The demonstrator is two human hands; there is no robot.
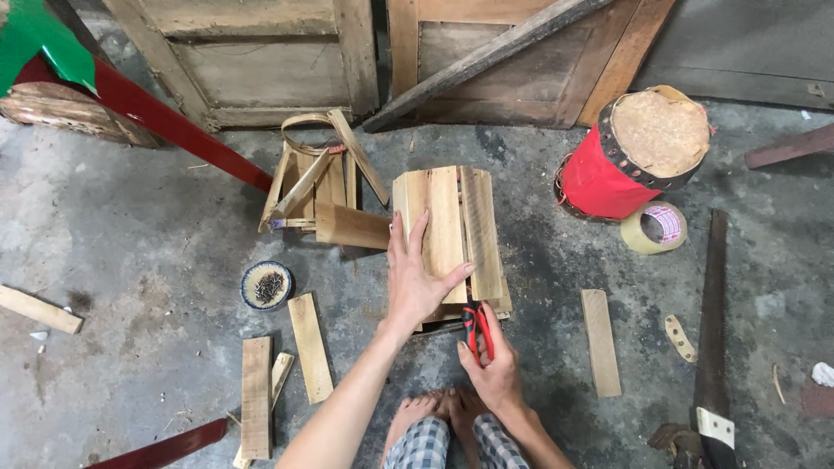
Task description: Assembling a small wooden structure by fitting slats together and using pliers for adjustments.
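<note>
We are looking down at a grey concrete floor point(130, 252), and at the far left we are seeing a loose pale wooden strip point(36, 309) lying near the edge. Moving right, three short flat wooden slats point(310, 346) are lying side by side, just below a small round blue-rimmed dish of dark nails point(266, 285). Above the dish, a half-built frame of thin wooden strips point(317, 187) is sitting on the floor. Our left hand point(415, 280) is pressing flat, fingers spread wide, on top of a small box of pale wooden slats point(452, 230) standing in the middle of the floor. Our right hand point(493, 375) is closing its grip around red-handled pliers point(476, 328) at the box's near edge. Further right, a red drum-shaped stool with a pale round top point(638, 152) is standing beside a roll of tape point(653, 227), and a long handsaw point(712, 339) is lying at the far right.
</note>
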